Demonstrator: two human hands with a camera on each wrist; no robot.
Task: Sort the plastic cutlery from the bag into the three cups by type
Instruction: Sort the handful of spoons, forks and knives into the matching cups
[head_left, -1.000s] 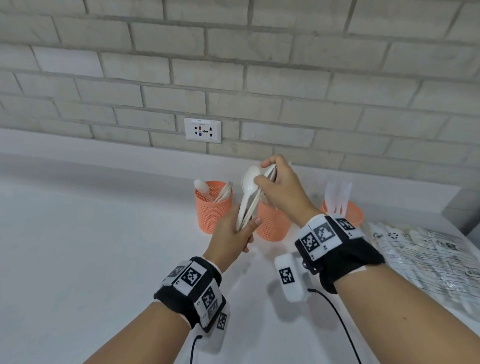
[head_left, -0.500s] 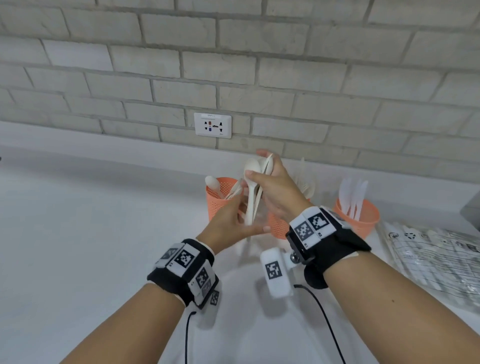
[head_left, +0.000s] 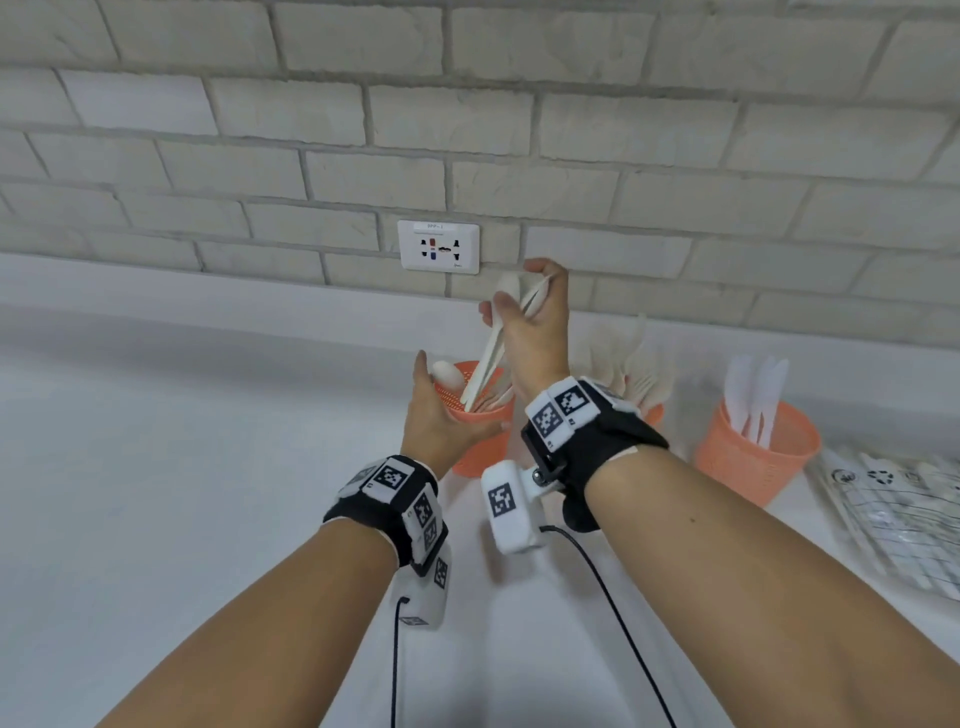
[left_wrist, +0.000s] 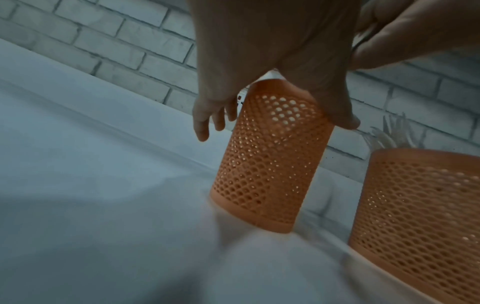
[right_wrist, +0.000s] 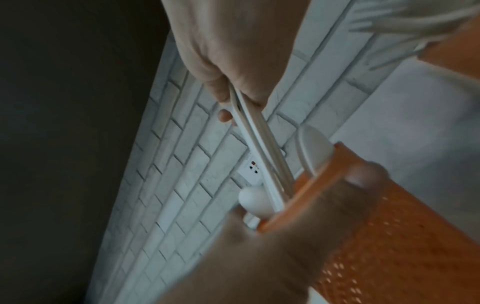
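My right hand (head_left: 530, 312) grips a bunch of white plastic spoons (head_left: 488, 358) by their bowls, held upright above the left orange mesh cup (head_left: 480, 452). Their handle ends reach down into that cup's mouth. In the right wrist view the spoons (right_wrist: 259, 139) run from my fingers to the cup's rim (right_wrist: 306, 201). My left hand (head_left: 431, 415) holds the same cup (left_wrist: 267, 164) near its top, thumb on one side and fingers on the other. A spoon (head_left: 447, 374) stands in it. The middle cup (left_wrist: 420, 205) holds forks (head_left: 639, 374). The right cup (head_left: 753, 457) holds knives (head_left: 753, 395).
The clear bag (head_left: 893, 504) with more cutlery lies flat at the right edge of the white counter. A brick wall with a power socket (head_left: 439, 247) rises right behind the cups. Cables hang from both wrist cameras.
My left hand has let go of the spoon handles and dropped onto the left cup. My right hand has carried the spoons up and left, over that cup.
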